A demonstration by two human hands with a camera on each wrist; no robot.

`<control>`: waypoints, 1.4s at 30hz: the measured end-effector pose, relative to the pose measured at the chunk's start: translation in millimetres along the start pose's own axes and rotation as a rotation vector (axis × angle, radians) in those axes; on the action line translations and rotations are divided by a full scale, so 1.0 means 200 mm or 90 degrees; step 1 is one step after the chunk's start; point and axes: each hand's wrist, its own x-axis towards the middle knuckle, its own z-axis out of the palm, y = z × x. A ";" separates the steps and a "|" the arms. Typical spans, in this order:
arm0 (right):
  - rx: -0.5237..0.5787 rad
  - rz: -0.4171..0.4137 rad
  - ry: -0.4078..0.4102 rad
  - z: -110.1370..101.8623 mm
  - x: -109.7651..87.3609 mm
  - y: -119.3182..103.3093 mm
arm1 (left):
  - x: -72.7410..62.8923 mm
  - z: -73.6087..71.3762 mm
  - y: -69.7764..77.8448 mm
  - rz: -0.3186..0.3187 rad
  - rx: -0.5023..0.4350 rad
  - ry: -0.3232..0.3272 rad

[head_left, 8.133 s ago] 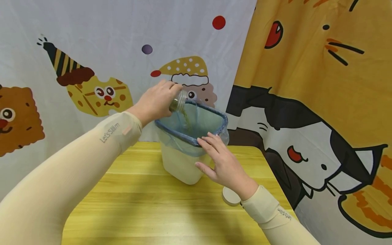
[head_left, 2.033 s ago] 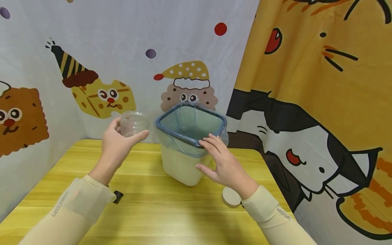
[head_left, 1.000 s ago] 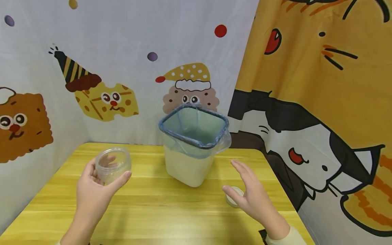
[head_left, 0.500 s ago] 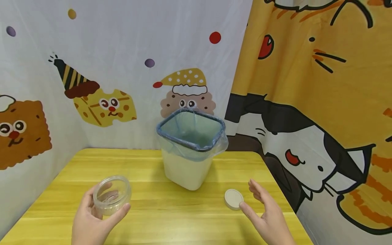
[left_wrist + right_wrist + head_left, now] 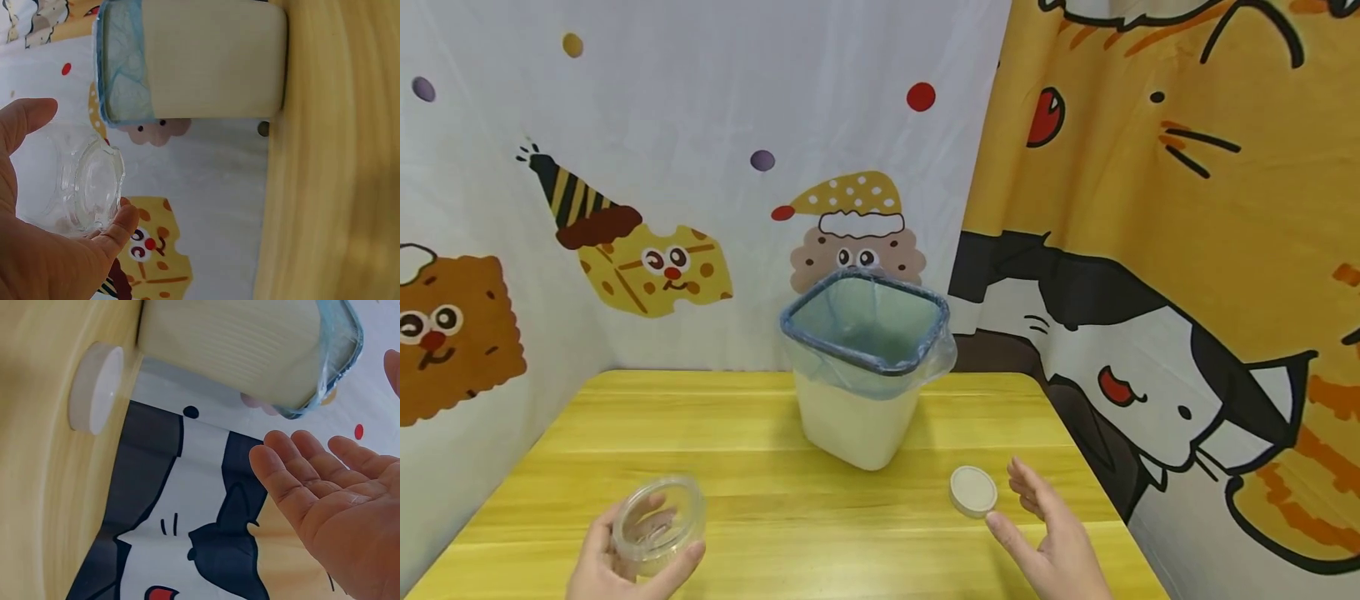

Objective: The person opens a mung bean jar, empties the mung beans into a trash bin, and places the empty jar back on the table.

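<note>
My left hand [image 5: 617,577] grips a clear jar [image 5: 658,521] with no lid on, low over the table's left side. Fingers and thumb wrap its sides, and it looks empty. In the left wrist view the jar [image 5: 69,175] is see-through between thumb and fingers. A round whitish lid [image 5: 973,490] lies on the table at the right. Just right of the lid, my right hand [image 5: 1054,537] is held with fingers extended and thumb apart, holding nothing. The right wrist view shows that palm [image 5: 350,506] bare and the lid [image 5: 97,387] apart from it.
A cream trash bin [image 5: 857,421] lined with a blue plastic bag [image 5: 850,371] stands at the table's back middle. The wooden table [image 5: 820,542] ends at a cartoon-printed white curtain [image 5: 685,100] behind and a yellow one [image 5: 1105,183] on the right.
Earlier the left hand tipped green bits from the jar into the bin; the jar has since been turned upright and lowered leftward. The right hand left the bin's rim and moved down beside the lid.
</note>
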 end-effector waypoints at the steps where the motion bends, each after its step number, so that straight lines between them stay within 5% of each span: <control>1: 0.000 0.004 -0.004 0.00 0.00 0.00 | 0.00 -0.01 -0.01 -0.013 0.011 -0.004; 8: -0.007 0.004 -0.013 0.05 -0.03 0.04 | 0.00 -0.07 -0.05 -0.057 0.194 -0.069; 16: -0.019 -0.027 -0.007 0.12 -0.03 0.06 | -0.01 -0.05 -0.04 -0.011 0.326 0.002; 20: -0.021 -0.021 -0.023 0.13 -0.03 0.06 | 0.00 -0.05 -0.05 -0.002 0.348 0.009; 30: -0.032 0.008 -0.074 0.14 -0.03 0.08 | 0.04 -0.06 -0.10 -0.058 0.357 -0.100; 42: -0.039 0.036 -0.104 0.14 -0.03 0.12 | 0.09 -0.03 -0.10 0.010 0.378 -0.134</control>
